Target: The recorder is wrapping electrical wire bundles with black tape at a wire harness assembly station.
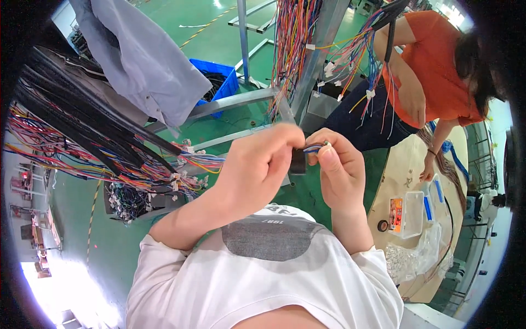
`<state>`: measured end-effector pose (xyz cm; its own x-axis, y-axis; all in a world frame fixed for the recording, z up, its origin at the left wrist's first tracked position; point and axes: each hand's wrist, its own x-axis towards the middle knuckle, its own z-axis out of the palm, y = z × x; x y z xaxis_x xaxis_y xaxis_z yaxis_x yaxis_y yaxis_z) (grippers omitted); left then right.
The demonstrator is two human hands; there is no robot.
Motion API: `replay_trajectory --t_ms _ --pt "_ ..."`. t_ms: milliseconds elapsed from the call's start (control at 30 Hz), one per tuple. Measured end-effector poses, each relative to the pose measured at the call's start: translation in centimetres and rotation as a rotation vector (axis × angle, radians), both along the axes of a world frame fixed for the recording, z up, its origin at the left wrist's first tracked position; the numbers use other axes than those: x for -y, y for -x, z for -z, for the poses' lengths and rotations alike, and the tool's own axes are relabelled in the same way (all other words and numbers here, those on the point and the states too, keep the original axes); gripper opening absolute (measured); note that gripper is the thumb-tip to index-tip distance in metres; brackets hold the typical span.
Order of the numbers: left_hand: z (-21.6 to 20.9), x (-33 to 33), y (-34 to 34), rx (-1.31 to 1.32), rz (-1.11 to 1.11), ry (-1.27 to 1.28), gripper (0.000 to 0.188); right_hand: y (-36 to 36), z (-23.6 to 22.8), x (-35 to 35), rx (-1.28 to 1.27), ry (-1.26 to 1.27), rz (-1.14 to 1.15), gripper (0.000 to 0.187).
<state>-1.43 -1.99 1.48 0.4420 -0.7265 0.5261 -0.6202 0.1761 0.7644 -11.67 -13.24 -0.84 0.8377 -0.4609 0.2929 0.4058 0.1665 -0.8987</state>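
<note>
In front of my chest, a short bunch of thin wires (pixel 313 147), blue, brown and dark, spans the gap between my hands. My right hand (pixel 342 170) pinches the wire ends between thumb and fingertips. Curled fingers of my left hand (pixel 255 167) close around the other side of the bunch, though the exact grip is hidden and slightly blurred. A flat black piece (pixel 298 163), perhaps sleeving or tape, hangs just under the wires beside the left fingertips.
Black-sleeved wire harnesses (pixel 82 120) hang at left below a grey cloth (pixel 139 60). Colourful wires (pixel 296 44) drape along a metal frame (pixel 318 63). A co-worker in an orange shirt (pixel 438 66) stands at right by a wooden table (pixel 383 203) holding a clear plastic box (pixel 412 216). A blue crate (pixel 229 82) sits behind.
</note>
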Motion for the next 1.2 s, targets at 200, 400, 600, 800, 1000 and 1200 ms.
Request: replay_trajectory --t_ms 200,400,600,800,1000,1200 --pt "-0.1 0.0 0.3 0.208 0.027 0.052 0.015 0.8 -0.2 0.2 -0.078 -0.18 -0.031 0.021" --pt "0.0 0.4 1.6 0.104 0.06 -0.038 0.013 1.0 0.3 1.0 -0.102 -0.216 -0.042 0.02" --pt "0.6 0.8 0.1 0.243 0.075 -0.025 0.017 1.3 0.0 1.2 -0.12 -0.104 0.013 0.023" --pt "0.1 0.6 -0.3 0.449 0.033 -0.044 0.016 1.6 0.1 1.7 -0.076 -0.014 -0.037 0.022" --pt "0.8 1.2 -0.1 0.233 0.113 0.044 0.012 1.6 -1.1 1.2 -0.145 0.279 0.134 0.012" --pt "0.3 1.3 0.6 -0.085 0.172 -0.126 0.035 2.0 -1.8 0.8 -0.112 0.332 0.19 0.01"
